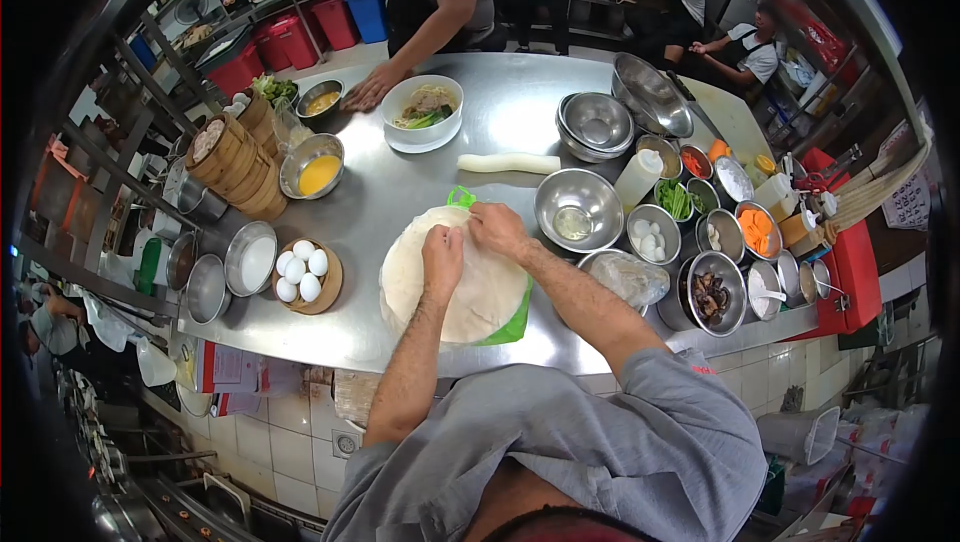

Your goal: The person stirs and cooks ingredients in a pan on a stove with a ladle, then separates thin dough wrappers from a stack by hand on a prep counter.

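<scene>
A large, thin, round sheet of pale dough (450, 307) lies over a green board (512, 328) at the counter's near side. My left hand (443, 260) is closed on the far part of the sheet, its fingers curled down against the dough. Just right of it, my right hand (497, 230) is closed too, pinching the dough near the far edge. The fingertips of both hands are partly hidden. Beyond them lies a long white roll of dough (508, 164). A steel bowl (578, 210) with a little clear liquid stands right of my right hand.
Left stand a basket of eggs (304, 274), a bowl of beaten egg (313, 166) and bamboo steamers (237, 174). Several bowls of vegetables, including mushrooms (711, 298), crowd the right. Across the counter, a co-worker's hand (375, 85) is near a noodle bowl (423, 110).
</scene>
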### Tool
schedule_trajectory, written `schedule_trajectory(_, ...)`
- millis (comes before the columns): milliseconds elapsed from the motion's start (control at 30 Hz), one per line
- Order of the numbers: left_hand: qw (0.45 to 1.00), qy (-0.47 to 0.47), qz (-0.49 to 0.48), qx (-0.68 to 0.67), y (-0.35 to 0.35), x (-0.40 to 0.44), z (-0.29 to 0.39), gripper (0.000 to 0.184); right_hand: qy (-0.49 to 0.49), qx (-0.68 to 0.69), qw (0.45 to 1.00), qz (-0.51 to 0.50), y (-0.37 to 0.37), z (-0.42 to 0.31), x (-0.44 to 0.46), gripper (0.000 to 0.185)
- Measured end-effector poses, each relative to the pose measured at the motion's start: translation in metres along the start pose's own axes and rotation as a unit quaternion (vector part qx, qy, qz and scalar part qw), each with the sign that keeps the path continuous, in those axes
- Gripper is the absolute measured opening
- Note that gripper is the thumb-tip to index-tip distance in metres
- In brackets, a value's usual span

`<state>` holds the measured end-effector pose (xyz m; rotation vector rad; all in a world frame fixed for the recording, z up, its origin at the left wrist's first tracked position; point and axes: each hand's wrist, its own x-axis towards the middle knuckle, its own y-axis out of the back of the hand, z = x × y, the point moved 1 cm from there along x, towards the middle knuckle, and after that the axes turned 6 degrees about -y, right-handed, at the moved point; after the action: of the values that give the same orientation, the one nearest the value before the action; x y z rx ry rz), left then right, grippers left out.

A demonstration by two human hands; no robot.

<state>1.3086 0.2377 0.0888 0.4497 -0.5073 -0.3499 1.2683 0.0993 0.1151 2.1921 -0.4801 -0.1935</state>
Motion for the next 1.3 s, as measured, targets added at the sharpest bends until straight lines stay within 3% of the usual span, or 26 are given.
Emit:
schedule_trajectory(133, 0.996, -0.08, -0.01, 0.042, -0.002, 0.005, 0.006, 0.027, -0.002, 0.001, 1.0, -0.012, 0.008, -0.002, 0.003, 0.027)
schedule_trajectory(200, 0.998, -0.037, -0.053, 0.013, 0.0, 0.007, -0.002, 0.021, 0.0, -0.004, 1.0, -0.031, 0.008, 0.001, 0.001, 0.028)
schedule_trajectory(300, 0.998, 0.042, -0.032, -0.038, 0.003, 0.002, -0.012, 0.022, 0.003, 0.054, 0.998, -0.035, 0.004, 0.007, 0.004, 0.026)
schedule_trajectory(500, 0.993, 0.105, -0.01, -0.044, 0.011, -0.007, 0.003, 0.024, -0.055, 0.071, 0.995, -0.037, -0.005, 0.008, -0.001, 0.032)
schedule_trajectory(567, 0.996, 0.082, -0.007, -0.041, 0.021, -0.017, 0.03, 0.026, 0.08, -0.014, 0.986, 0.145, -0.007, 0.003, -0.017, 0.036)
schedule_trajectory(633, 0.997, 0.06, -0.005, -0.038, 0.024, -0.026, 0.033, 0.027, 0.109, -0.017, 0.977, 0.18, -0.007, 0.0, -0.036, 0.037)
schedule_trajectory(700, 0.986, 0.101, -0.12, 0.049, 0.024, -0.04, 0.025, 0.029, 0.135, -0.019, 0.968, 0.209, -0.014, 0.0, -0.055, 0.038)
schedule_trajectory(733, 0.985, 0.111, -0.124, 0.049, 0.024, -0.045, 0.02, 0.029, 0.074, 0.115, 0.975, 0.176, -0.022, 0.002, -0.062, 0.036)
schedule_trajectory(767, 0.985, 0.128, -0.115, 0.012, 0.025, -0.045, 0.019, 0.029, 0.01, 0.245, 0.959, 0.139, -0.03, 0.004, -0.071, 0.034)
schedule_trajectory(867, 0.978, 0.172, -0.073, -0.097, 0.022, -0.046, -0.005, 0.029, -0.022, 0.273, 0.955, 0.114, -0.041, 0.009, -0.089, 0.032)
schedule_trajectory(933, 0.926, 0.231, -0.028, -0.297, 0.027, -0.043, -0.006, 0.029, 0.003, 0.268, 0.957, 0.114, -0.046, 0.015, -0.093, 0.03)
schedule_trajectory(1067, 0.925, 0.242, -0.012, -0.293, 0.024, -0.054, -0.005, 0.03, 0.079, 0.242, 0.964, 0.071, -0.034, 0.014, -0.098, 0.027)
schedule_trajectory(1167, 0.965, 0.183, -0.052, -0.179, 0.03, -0.075, 0.023, 0.031, 0.137, 0.208, 0.968, 0.043, -0.031, 0.02, -0.101, 0.028)
schedule_trajectory(1233, 0.964, 0.168, -0.207, -0.005, 0.035, -0.091, 0.033, 0.028, 0.126, 0.24, 0.962, 0.038, -0.031, 0.025, -0.099, 0.028)
schedule_trajectory(1300, 0.97, 0.151, -0.188, -0.01, 0.034, -0.1, 0.028, 0.028, 0.102, 0.287, 0.952, 0.024, -0.033, 0.021, -0.1, 0.03)
